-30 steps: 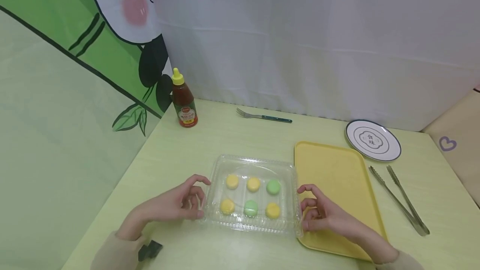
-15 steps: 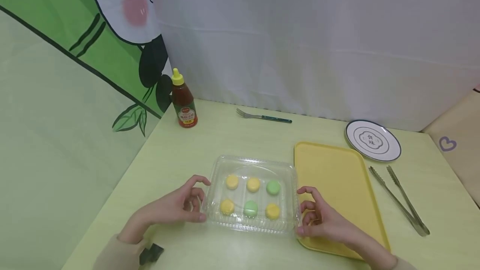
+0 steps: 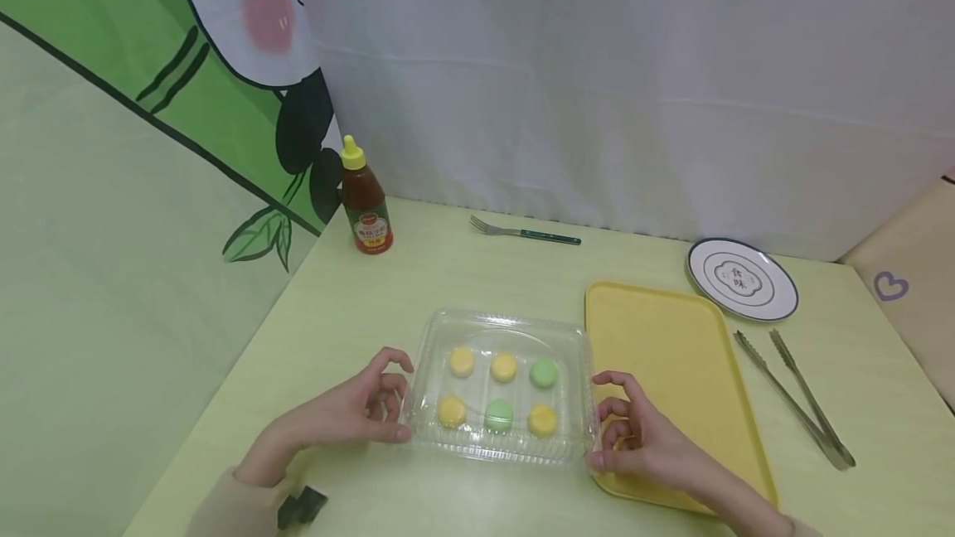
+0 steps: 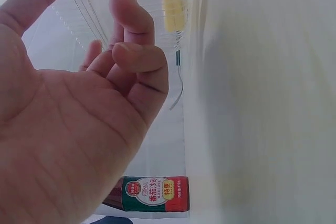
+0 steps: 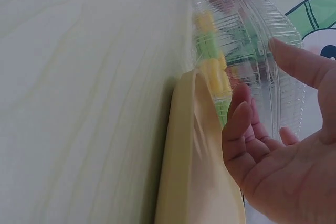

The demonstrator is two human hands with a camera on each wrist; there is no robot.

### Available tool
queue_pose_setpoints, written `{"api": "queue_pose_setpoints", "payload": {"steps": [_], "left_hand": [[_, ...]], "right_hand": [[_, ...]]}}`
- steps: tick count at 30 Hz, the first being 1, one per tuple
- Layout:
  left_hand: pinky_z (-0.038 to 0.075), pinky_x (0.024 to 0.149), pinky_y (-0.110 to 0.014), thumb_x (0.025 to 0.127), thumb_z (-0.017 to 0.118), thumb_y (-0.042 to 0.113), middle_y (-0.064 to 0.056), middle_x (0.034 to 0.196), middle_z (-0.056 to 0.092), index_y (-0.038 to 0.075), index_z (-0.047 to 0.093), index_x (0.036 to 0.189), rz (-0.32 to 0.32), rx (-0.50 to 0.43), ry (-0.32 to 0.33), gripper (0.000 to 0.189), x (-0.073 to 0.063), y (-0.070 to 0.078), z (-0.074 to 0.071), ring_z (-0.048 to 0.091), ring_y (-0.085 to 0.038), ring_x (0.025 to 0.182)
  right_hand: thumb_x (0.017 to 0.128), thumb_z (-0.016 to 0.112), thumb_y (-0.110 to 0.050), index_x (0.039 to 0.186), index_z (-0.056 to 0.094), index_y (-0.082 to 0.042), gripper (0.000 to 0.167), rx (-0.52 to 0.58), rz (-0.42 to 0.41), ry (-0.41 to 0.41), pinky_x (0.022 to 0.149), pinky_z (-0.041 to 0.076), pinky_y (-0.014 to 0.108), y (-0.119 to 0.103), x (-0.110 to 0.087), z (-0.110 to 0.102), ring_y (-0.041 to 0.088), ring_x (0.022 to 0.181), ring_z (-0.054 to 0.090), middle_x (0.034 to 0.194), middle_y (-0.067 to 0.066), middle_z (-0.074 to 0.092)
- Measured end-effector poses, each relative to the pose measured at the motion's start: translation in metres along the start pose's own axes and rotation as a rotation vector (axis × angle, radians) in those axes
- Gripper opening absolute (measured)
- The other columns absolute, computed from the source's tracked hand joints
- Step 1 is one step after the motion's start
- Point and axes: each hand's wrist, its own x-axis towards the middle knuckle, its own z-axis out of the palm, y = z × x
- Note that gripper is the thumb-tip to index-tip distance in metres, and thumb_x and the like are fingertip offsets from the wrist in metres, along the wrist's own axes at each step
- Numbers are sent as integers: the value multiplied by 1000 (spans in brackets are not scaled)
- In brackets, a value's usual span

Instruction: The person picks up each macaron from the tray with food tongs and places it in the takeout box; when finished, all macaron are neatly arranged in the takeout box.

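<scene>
A clear plastic clamshell box (image 3: 488,446) with its lid down stands between the hands in the head view. Several yellow macarons (image 3: 462,362) and two green macarons (image 3: 543,373) show through it. On the box's left side, my left hand (image 3: 351,408) holds the edge, thumb at the near corner and index finger farther back. My right hand (image 3: 649,437) grips the right side likewise, with its thumb on the rim in the right wrist view. The other fingers of both hands curl beside the box's walls.
A yellow tray (image 3: 664,355) lies right of the box, partly under my right hand. Metal tongs (image 3: 802,404) and a white plate (image 3: 742,278) are farther right. A fork (image 3: 525,234) and a ketchup bottle (image 3: 368,210) stand toward the back. A black object (image 3: 302,508) lies by my left sleeve.
My right thumb and forearm have shifted slightly left along the box's near corner. The left hand has barely moved, and the box and the macarons have kept their place.
</scene>
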Motion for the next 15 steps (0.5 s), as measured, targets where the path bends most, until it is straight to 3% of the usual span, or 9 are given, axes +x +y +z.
{"api": "queue_pose_setpoints", "payload": {"steps": [9,15], "left_hand": [[44,63,-25,89,77,18,-7,90,59,4,31,117,-32,-4,-8,55,-1,0,1,57,-18,73],[46,63,-26,92,73,20,-6,89,61,3,34,116,-80,-40,-50,48,-2,-1,2,60,-20,70]], "right_hand": [[86,75,-3,140,20,-1,77,-22,-4,2,61,48,24,-3,-2,3,12,72,62,102,16,52],[90,73,-7,135,30,4,63,25,109,-33,52,42,21,-4,-3,3,10,65,58,94,8,55]]}}
